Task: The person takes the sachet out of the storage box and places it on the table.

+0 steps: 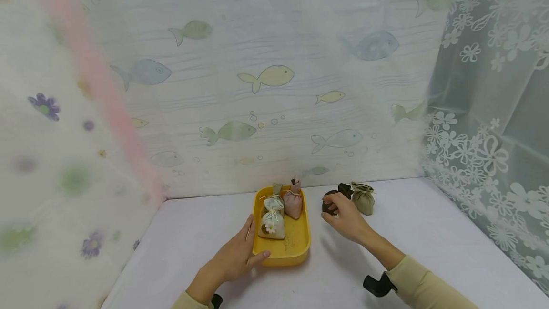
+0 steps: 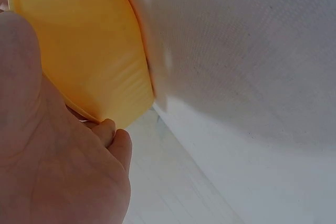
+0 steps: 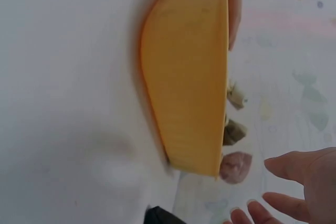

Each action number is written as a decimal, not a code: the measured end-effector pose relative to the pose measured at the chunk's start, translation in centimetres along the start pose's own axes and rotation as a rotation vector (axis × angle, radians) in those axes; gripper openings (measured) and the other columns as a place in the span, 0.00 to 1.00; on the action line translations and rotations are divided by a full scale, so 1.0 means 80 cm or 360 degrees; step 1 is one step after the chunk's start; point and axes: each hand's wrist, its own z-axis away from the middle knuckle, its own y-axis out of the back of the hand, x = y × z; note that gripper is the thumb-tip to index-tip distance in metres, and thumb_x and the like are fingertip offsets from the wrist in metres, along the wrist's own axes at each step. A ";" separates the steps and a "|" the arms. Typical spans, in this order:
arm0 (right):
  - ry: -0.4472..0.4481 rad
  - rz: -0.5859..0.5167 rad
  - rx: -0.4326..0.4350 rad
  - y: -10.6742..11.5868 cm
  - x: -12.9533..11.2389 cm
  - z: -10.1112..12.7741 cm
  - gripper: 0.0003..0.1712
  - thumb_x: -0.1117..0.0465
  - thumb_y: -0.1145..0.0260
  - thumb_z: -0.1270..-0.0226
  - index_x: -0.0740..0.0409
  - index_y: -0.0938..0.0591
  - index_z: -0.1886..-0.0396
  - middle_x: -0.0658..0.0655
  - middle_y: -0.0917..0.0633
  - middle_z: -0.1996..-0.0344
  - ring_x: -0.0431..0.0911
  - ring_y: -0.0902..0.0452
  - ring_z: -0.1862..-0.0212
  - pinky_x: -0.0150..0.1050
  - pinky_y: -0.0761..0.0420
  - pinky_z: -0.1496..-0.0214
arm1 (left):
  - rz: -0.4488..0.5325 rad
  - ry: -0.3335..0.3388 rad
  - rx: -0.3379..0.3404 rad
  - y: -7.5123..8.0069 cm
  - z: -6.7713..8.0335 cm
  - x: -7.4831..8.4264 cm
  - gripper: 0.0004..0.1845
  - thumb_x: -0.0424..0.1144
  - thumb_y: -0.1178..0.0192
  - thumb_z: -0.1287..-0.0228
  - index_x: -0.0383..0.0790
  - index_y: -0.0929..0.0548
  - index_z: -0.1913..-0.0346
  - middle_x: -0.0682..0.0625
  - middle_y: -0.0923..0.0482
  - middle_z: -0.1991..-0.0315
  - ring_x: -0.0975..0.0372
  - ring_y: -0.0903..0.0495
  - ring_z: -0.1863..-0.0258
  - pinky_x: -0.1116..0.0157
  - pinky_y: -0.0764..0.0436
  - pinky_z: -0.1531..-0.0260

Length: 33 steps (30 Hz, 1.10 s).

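Overlapping dk pouch, R grip, tub nr.

No text, label, brand, number or sign can be read in any of the three views

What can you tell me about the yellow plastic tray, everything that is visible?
The yellow, rounded-rectangular, plastic-looking tray stands upright on a white cloth-like surface. It is open on top, with smooth walls, a thin rim and darker specks on its floor. It contains a whitish fabric-looking pouch with a flower, a greenish pouch behind that, and a pink pouch at the far right. The person's left hand holds the tray's left side, thumb at the near left corner.
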 end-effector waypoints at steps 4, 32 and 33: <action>0.0001 -0.0058 -0.0057 -0.008 -0.006 -0.001 0.21 0.69 0.30 0.35 0.68 0.20 0.43 0.62 0.20 0.51 0.55 0.20 0.52 0.54 0.17 0.47 | -0.0002 0.0002 0.0000 0.001 0.000 0.001 0.53 0.69 0.53 0.26 0.25 0.50 0.21 0.33 0.62 0.18 0.42 0.45 0.22 0.45 0.36 0.27; 0.0066 -0.0170 -0.0209 -0.054 -0.039 -0.013 0.22 0.66 0.30 0.31 0.70 0.22 0.41 0.68 0.20 0.49 0.64 0.22 0.46 0.58 0.18 0.43 | 0.0012 -0.0011 0.0007 0.004 0.002 0.004 0.51 0.66 0.51 0.24 0.24 0.50 0.21 0.33 0.62 0.18 0.42 0.46 0.22 0.45 0.36 0.27; 0.0064 -0.0178 -0.0210 -0.056 -0.039 -0.014 0.22 0.66 0.30 0.31 0.71 0.22 0.41 0.68 0.21 0.50 0.64 0.22 0.46 0.59 0.18 0.43 | 0.0012 -0.0013 0.0010 0.003 0.002 0.004 0.51 0.66 0.51 0.24 0.24 0.50 0.21 0.32 0.62 0.18 0.42 0.46 0.22 0.45 0.37 0.27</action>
